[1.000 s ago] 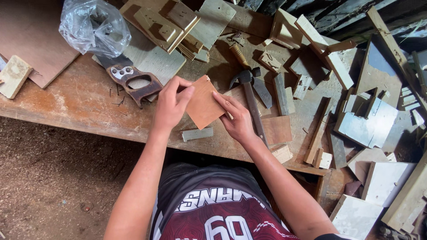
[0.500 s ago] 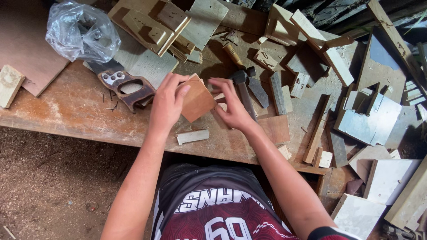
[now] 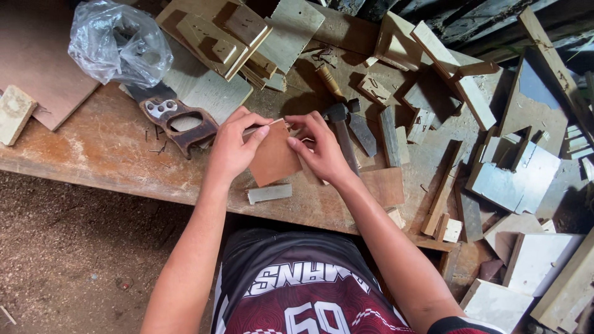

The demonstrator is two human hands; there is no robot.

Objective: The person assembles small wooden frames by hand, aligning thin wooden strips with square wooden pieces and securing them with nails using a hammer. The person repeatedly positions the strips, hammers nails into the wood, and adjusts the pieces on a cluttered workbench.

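Since a second ago the brown panel (image 3: 275, 158) has come up off the bench: it lay flat under both palms then, and now it stands tilted on its lower edge near the front edge of the bench (image 3: 93, 154), so the work reads as having gone from laying the piece down to fitting something along its top edge. Going from the left: a pale block (image 3: 13, 112) sits at the far left edge on a flat reddish board (image 3: 43, 55), then a crumpled clear plastic bag (image 3: 117, 43), glossy and creased, toward the back. Just right of it lies a saw (image 3: 179, 122) with a dark worn handle, loose nails scattered beside it. The left hand (image 3: 234, 147) pinches the panel's upper left corner together with a thin pale strip (image 3: 266, 125), thumb and forefinger pressed together on them. The panel is smooth, thin, square-cut hardboard. Below it a small grey offcut (image 3: 269, 193) rests flat by the front edge. The right hand (image 3: 318, 151) has its fingers curled against the panel's right edge, gripping it lightly. Just beyond is a hammer (image 3: 340, 133) with a dark head, and to the right a jumble of rough wood scraps (image 3: 433, 93) and pale boards (image 3: 516, 179).
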